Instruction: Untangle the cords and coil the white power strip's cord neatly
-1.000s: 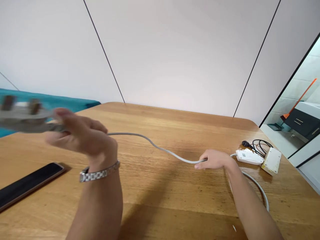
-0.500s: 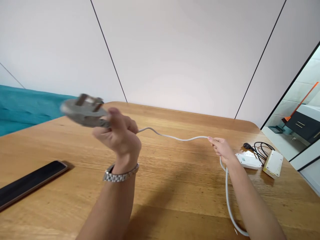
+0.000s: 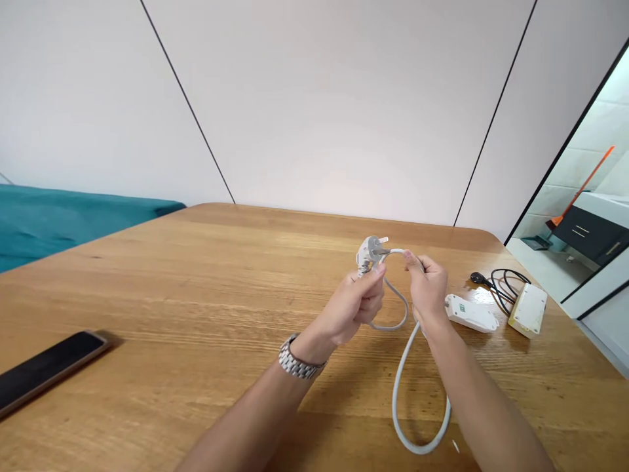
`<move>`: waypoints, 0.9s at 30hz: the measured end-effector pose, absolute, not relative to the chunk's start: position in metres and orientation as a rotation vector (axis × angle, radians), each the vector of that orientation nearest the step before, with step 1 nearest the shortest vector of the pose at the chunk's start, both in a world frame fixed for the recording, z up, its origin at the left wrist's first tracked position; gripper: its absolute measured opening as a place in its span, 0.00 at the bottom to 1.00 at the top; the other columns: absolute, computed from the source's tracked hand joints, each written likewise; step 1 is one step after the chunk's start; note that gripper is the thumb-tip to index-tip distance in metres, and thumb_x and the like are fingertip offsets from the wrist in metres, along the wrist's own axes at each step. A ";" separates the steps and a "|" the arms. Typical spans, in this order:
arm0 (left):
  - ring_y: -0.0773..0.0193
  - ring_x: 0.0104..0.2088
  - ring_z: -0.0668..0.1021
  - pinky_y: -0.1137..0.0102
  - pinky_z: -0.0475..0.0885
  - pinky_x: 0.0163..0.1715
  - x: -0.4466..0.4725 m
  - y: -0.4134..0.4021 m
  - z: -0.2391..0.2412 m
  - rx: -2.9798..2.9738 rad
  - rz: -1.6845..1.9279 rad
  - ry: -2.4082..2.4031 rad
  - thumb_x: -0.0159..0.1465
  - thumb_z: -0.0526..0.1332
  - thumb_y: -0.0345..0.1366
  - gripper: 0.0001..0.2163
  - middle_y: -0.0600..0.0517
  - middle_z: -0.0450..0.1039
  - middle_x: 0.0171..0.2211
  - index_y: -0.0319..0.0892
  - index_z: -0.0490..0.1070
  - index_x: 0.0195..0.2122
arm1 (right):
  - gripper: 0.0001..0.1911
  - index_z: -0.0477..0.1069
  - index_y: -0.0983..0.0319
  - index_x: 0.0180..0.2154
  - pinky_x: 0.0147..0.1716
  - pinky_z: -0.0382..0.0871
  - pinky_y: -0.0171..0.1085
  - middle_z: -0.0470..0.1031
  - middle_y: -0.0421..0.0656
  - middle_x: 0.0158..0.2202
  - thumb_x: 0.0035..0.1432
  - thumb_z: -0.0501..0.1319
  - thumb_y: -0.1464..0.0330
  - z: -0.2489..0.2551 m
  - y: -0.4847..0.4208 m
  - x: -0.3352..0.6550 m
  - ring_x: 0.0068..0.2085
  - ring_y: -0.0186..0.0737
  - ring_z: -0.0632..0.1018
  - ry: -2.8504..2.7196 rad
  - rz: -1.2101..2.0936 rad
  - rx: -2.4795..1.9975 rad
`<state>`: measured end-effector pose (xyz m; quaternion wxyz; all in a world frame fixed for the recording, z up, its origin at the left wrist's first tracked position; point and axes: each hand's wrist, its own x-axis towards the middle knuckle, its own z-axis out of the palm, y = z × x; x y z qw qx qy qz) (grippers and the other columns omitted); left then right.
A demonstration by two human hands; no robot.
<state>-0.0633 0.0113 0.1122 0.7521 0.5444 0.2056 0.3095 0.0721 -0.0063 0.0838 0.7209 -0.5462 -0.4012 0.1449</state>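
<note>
My left hand [image 3: 361, 296], with a metal watch [image 3: 301, 360] at its wrist, is closed around the neck of a white power plug [image 3: 369, 253]. The plug's metal prongs point up and to the right. My right hand [image 3: 426, 286] pinches the white cord [image 3: 403, 393] close beside the plug. A small loop of cord hangs between my hands, and a larger one drops below the right hand toward the tabletop. Just right of that hand lies a white power strip [image 3: 472, 313], face down or on its side; I cannot tell which.
A white box [image 3: 529, 309] and a black plug [image 3: 477, 278] with a coiled black cord lie at the right on the wooden table [image 3: 196, 295]. A dark phone [image 3: 49, 367] lies at the left. Beyond stand a teal seat [image 3: 83, 219] and a white wall [image 3: 319, 98].
My left hand has carried the plug from the left over to the right hand. The cord that stretched between my hands now hangs in loops.
</note>
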 end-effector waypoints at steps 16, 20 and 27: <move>0.78 0.11 0.45 0.79 0.39 0.10 -0.050 0.009 0.103 0.904 0.743 0.574 0.49 0.64 0.60 0.29 0.64 0.41 0.11 0.43 0.50 0.19 | 0.21 0.59 0.59 0.20 0.25 0.51 0.35 0.61 0.39 0.18 0.62 0.54 0.57 0.090 -0.034 0.042 0.22 0.33 0.58 -1.342 -0.137 -1.245; 0.78 0.14 0.55 0.79 0.50 0.12 -0.057 0.014 0.113 0.895 0.997 0.584 0.51 0.67 0.53 0.23 0.61 0.51 0.15 0.40 0.58 0.21 | 0.21 0.60 0.59 0.21 0.23 0.46 0.35 0.63 0.40 0.19 0.64 0.48 0.57 0.087 -0.039 0.026 0.21 0.33 0.59 -1.645 -0.106 -1.284; 0.77 0.14 0.53 0.79 0.51 0.12 -0.082 0.031 0.135 0.863 1.070 0.510 0.57 0.66 0.43 0.26 0.61 0.48 0.15 0.40 0.47 0.17 | 0.21 0.60 0.60 0.24 0.22 0.46 0.33 0.56 0.35 0.18 0.65 0.48 0.56 0.075 -0.028 0.030 0.20 0.31 0.56 -1.863 0.374 -1.253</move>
